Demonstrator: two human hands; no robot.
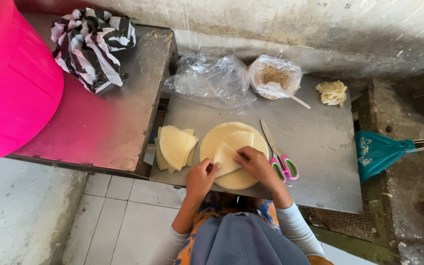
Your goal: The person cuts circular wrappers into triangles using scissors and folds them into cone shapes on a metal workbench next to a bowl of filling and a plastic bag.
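Both hands are working on the same thin wrapper sheet, a pale yellow, floppy wedge that looks like soft dough. The left hand has its fingers pinched shut on the sheet's near-left edge, and the right hand is closed down on the opposite edge, pressing a fold flat. The sheet sits on top of a round stack of wrappers right under both hands, probably so the stack acts as a smooth work pad and the next sheet is already there. Just left of the left hand there's a pile of cut wedges, fanned and overlapping, close enough to grab without reaching. Right beside the right hand lie scissors with pink and green handles, blades pointing away from the person, handy but clear of the dough. Further out past the hands is a clear plastic bag of brownish crumbly filling with a white spoon stuck in it, plus a crumpled empty plastic sheet and a lumpy heap of dough scraps off to the far right. The desk is dull grey metal, flat and a bit scuffed.
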